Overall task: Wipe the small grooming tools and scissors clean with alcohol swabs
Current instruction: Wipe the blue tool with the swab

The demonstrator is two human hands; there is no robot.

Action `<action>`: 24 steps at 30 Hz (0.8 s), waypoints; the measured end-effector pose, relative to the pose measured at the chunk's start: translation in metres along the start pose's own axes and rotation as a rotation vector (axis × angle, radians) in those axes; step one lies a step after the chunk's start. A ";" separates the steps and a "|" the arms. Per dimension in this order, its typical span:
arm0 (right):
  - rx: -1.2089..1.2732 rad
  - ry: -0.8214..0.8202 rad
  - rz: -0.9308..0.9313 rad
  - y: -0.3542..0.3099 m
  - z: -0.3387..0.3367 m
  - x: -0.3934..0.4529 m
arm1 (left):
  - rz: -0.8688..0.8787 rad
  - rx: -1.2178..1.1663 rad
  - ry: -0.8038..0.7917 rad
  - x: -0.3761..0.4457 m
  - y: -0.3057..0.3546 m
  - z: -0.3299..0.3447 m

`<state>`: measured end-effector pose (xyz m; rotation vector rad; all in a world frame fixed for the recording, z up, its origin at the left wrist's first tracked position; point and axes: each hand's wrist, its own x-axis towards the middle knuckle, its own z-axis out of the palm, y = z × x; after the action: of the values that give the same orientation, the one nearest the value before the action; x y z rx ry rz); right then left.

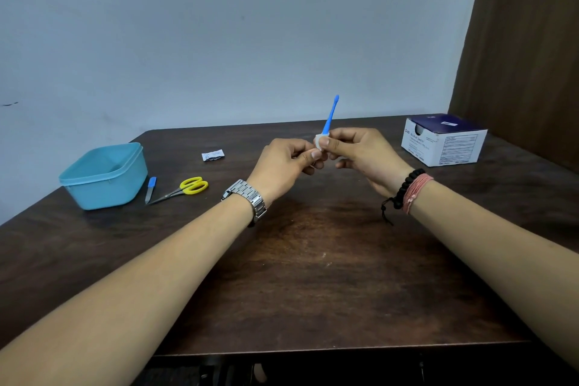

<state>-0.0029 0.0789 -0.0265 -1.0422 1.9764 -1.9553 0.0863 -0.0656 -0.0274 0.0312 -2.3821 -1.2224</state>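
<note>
A slim blue grooming tool point(330, 116) points up above the middle of the table. My left hand point(283, 168) grips its lower end, which is hidden in my fingers. My right hand point(360, 155) pinches a white alcohol swab point(320, 142) wrapped around the tool's shaft just above my left thumb. Yellow-handled scissors point(183, 189) lie on the table at the left. A small nail file with a blue handle point(150, 189) lies beside them.
A light blue plastic tub point(105, 177) stands at the left of the dark wooden table point(313, 260). A torn swab wrapper point(213, 155) lies behind the scissors. A white and blue box of swabs point(443, 142) stands at the back right, next to a brown panel.
</note>
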 end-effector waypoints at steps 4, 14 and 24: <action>-0.022 -0.024 0.002 -0.003 -0.002 0.000 | -0.041 -0.049 0.081 0.002 0.001 0.001; -0.203 -0.235 0.026 0.001 0.015 -0.008 | -0.037 -0.434 -0.030 -0.003 0.014 -0.009; -0.237 -0.275 0.035 0.001 0.009 -0.009 | -0.118 -0.556 0.146 0.003 0.009 -0.013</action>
<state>0.0084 0.0766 -0.0317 -1.2442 2.0843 -1.4912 0.0907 -0.0709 -0.0122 0.0815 -1.8687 -1.8292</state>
